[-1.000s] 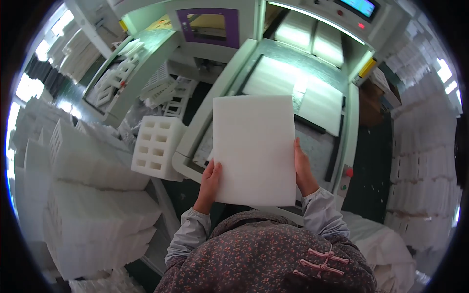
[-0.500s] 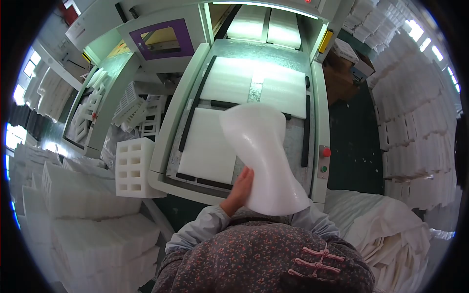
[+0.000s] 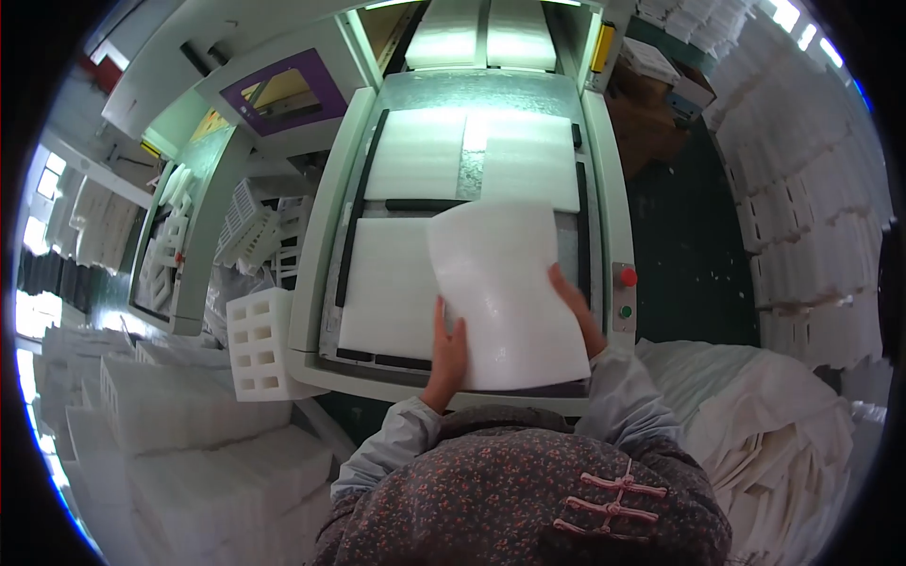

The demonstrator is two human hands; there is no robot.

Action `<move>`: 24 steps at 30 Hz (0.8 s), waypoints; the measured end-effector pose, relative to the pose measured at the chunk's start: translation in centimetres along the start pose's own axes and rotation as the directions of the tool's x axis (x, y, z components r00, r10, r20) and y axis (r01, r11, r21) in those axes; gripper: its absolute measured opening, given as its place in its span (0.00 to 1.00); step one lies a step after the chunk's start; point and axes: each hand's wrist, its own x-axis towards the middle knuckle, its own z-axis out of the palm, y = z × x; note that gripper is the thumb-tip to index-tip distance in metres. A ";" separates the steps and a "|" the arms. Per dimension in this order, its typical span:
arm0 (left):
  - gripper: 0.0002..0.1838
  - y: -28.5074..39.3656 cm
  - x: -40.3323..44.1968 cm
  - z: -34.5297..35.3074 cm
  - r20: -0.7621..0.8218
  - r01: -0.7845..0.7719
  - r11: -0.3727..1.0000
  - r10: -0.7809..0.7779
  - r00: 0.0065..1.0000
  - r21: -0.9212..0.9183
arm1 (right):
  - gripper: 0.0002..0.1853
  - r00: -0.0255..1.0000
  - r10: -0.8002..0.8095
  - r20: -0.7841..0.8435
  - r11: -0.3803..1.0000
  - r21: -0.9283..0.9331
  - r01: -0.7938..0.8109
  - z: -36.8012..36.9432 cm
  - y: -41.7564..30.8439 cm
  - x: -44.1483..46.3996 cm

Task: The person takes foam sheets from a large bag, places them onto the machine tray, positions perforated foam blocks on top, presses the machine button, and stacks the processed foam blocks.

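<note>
A curved white foam sheet (image 3: pixel 505 292) is held between my two hands above the front right part of the machine bed (image 3: pixel 481 87). My left hand (image 3: pixel 449 355) grips its left edge, thumb and fingertips showing. At the right edge, my right hand (image 3: pixel 579 313) holds it, with part of the fingers behind the sheet. Flat on the bed lie three more white foam sheets: one front left (image 3: pixel 382 283), one back left (image 3: pixel 415 156) and one back right (image 3: pixel 531 165). Whatever lies under the held sheet is hidden.
Black strips (image 3: pixel 425 205) divide the bed. A red button (image 3: pixel 628 276) and a green button (image 3: pixel 625 312) sit on its right rim. Left of the machine stand a white foam block with square holes (image 3: pixel 260 344) and stacked foam (image 3: pixel 198 406). White sheeting (image 3: pixel 746 406) is heaped at right.
The held sheet has flattened out and tilted less. My right hand, hidden behind it before, now shows at its right edge. The view has shifted slightly.
</note>
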 end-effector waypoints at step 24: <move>0.26 -5.7 3.0 0.9 0.116 -0.378 0.691 0.396 0.911 0.616 | 0.26 0.795 -0.429 0.429 -0.303 -0.897 0.320 -4.5 8.3 -3.4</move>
